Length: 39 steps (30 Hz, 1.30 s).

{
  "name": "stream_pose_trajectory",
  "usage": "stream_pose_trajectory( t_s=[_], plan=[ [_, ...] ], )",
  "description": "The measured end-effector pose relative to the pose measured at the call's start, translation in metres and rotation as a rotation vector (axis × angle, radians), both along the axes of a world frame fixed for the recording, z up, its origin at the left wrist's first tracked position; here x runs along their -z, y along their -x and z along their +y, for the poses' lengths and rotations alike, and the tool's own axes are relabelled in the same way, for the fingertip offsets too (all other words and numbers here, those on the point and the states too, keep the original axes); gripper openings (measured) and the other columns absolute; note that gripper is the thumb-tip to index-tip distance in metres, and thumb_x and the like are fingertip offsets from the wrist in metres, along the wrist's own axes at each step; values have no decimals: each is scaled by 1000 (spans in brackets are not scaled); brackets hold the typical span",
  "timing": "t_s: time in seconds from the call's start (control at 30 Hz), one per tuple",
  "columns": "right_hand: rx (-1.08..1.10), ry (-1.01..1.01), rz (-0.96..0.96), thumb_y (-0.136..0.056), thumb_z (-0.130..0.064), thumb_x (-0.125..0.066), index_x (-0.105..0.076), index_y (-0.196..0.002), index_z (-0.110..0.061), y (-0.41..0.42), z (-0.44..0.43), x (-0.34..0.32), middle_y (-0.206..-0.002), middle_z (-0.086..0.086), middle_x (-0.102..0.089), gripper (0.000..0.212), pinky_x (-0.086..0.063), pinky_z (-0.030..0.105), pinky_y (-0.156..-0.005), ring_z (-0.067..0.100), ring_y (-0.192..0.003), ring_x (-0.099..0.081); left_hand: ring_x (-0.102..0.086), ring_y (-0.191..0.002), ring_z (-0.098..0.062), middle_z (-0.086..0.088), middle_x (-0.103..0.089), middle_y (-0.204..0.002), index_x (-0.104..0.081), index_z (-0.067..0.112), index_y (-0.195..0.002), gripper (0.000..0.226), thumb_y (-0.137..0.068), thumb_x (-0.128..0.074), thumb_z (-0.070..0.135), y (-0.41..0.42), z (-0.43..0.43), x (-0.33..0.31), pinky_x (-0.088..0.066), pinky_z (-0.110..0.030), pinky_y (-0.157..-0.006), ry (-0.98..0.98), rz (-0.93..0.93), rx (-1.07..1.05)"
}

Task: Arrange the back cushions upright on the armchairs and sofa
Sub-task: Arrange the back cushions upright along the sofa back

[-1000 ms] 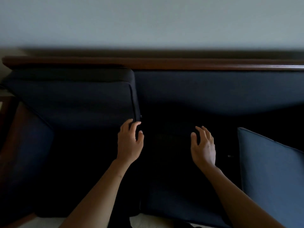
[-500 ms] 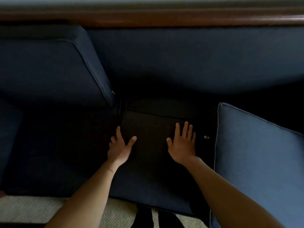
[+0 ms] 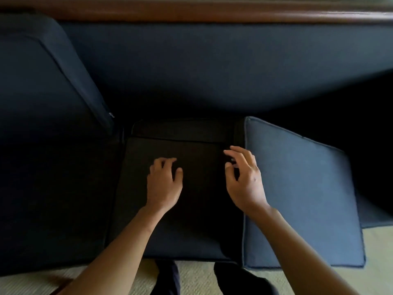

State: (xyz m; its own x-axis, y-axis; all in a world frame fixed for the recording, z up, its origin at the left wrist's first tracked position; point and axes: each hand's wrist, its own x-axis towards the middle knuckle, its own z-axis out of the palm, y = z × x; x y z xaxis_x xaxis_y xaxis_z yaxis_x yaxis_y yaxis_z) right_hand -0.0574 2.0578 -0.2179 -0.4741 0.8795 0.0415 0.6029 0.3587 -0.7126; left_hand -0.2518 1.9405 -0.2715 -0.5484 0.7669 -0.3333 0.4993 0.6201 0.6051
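Curling loosely, the left hand's fingers (image 3: 168, 161) bend down over the dark cushion (image 3: 191, 209) lying flat on the sofa seat, the thumb spread to the right; whether the tips press the fabric or hover just above it cannot be told, and they clasp nothing. The left hand (image 3: 164, 184) sits over the cushion's middle. The right hand's fingers (image 3: 238, 153) are half open and arched, tips near the cushion's far right corner, thumb apart from them, gripping nothing. The right hand (image 3: 246, 182) lies along the cushion's right edge, just beside a lighter blue cushion (image 3: 297, 199), which rests tilted to the right with its near edge hanging past the seat front. Both bare forearms reach in from the near edge. At far left, another dark cushion (image 3: 42, 92) leans against the sofa back (image 3: 212, 67). A brown wooden rail (image 3: 212, 11) runs along the far top. Pale carpet (image 3: 197, 273) shows near, with dark trouser legs (image 3: 234, 279).
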Motion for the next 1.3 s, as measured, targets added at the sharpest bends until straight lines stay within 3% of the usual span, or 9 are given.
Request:
stream_pose_trajectory(
  t_s=[0.07, 0.17, 0.33, 0.4, 0.53, 0.67, 0.93, 1.1, 1.3],
  plan=[
    [53, -78, -13, -98, -7, -58, -68, -127, -13, -31, 17, 3, -137, 3, -59, 31, -49, 41, -103, 24, -125, -54, -61, -113, -5, 2, -56, -138, -58, 26, -140, 39, -107, -53, 47, -25, 28, -17, -52, -28, -93, -42, -262, -7],
    [154, -66, -95, -99, -11, -60, -67, -131, -16, -81, 46, 17, -141, 3, -57, 33, -42, 49, -109, 27, -131, -48, -65, -117, -15, 3, -63, -131, -57, 28, -142, 50, -104, -52, 59, -66, 72, -35, -53, -38, -100, -12, -497, -44],
    [318, 166, -379, -107, -43, -46, -44, -153, -28, -176, 105, 48, -164, 3, -34, 49, -21, 53, -121, 27, -152, -24, -55, -139, -25, 0, -56, -152, -30, 26, -164, 107, -80, -66, 81, -129, 134, -29, -42, -40, -116, 36, -658, -227],
    [358, 239, -466, -107, -51, -40, -34, -158, -31, -213, 122, 60, -169, 5, -24, 55, -16, 56, -122, 27, -155, -16, -57, -135, -23, 3, -57, -149, -31, 28, -163, 120, -67, -72, 86, -139, 144, -21, -46, -38, -110, 25, -614, -339],
    [385, 342, -578, -104, -66, -29, -16, -164, -37, -271, 149, 82, -174, 5, -4, 68, -8, 60, -124, 27, -160, -1, -65, -106, -4, 21, -67, -117, -59, 36, -138, 96, -61, -74, 91, -142, 146, -9, -47, -21, -80, -22, -486, -407],
    [440, 405, -606, -97, -79, -24, -6, -164, -38, -301, 171, 100, -174, 7, 4, 81, -4, 64, -122, 29, -159, 5, -60, -98, 7, 22, -68, -112, -64, 38, -129, 80, -69, -69, 90, -144, 145, -5, -46, -19, -82, -42, -404, -391],
    [744, 419, -562, -74, -102, -21, -18, -160, -25, -306, 191, 118, -168, 23, -18, 116, -19, 66, -115, 37, -155, -16, -64, -97, 8, 21, -70, -112, -67, 34, -131, 67, -81, -71, 79, -145, 144, -7, -43, -11, -75, -30, -375, -398],
    [922, 450, -571, -64, -108, -20, -27, -155, -6, -316, 203, 122, -145, 29, -45, 136, -24, 58, -112, 44, -135, -43, -65, -94, 10, 21, -70, -110, -66, 37, -125, 59, -82, -70, 78, -144, 142, -4, -42, -10, -76, -30, -354, -384],
    [985, 512, -500, -71, -101, -37, -38, -141, 4, -319, 201, 120, -142, 29, -48, 126, -33, 54, -111, 46, -134, -45, -62, -91, 14, 25, -67, -108, -65, 40, -123, 52, -85, -68, 76, -143, 140, -7, -42, -4, -70, -41, -359, -368]
  ],
)
